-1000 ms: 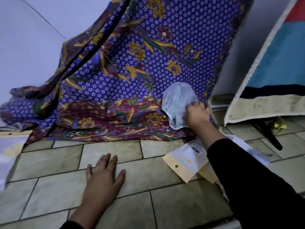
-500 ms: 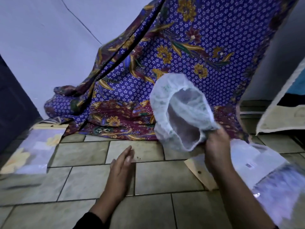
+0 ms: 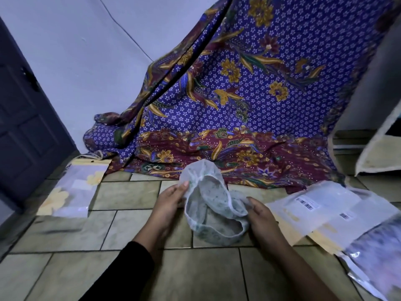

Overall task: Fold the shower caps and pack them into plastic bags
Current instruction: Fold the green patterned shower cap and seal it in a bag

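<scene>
The cap [image 3: 211, 205], a thin whitish thing with faint green speckles, is held up just above the floor [image 3: 121, 224], opened out so its elastic rim makes a loose loop facing the person. The left hand [image 3: 169, 203] pinches the cap's upper left edge, thumb on top and fingers behind the film. The right hand [image 3: 260, 216] grips the cap's right edge where the rim bunches, fingers curled under it. Both forearms reach in from below the cap, the left one in a black sleeve [image 3: 128, 270]. Right of the cap, close beside the right hand, a spread of flat plastic bags [image 3: 321, 211] lies on the tiles, overlapping one another, some with small barcode labels and tan header strips; the nearest bags at the lower right are blurred. Well to the left of the cap, another packet [image 3: 71, 192] with yellow flower shapes lies flat on the tiles. Behind the cap, a purple and maroon floral cloth [image 3: 238, 105] hangs down and pools on the floor, its lower edge just past the cap's top. Far left of the cap stands a dark door [image 3: 23, 118], and to the far right a pale-edged mat [image 3: 377, 148] leans up.
</scene>
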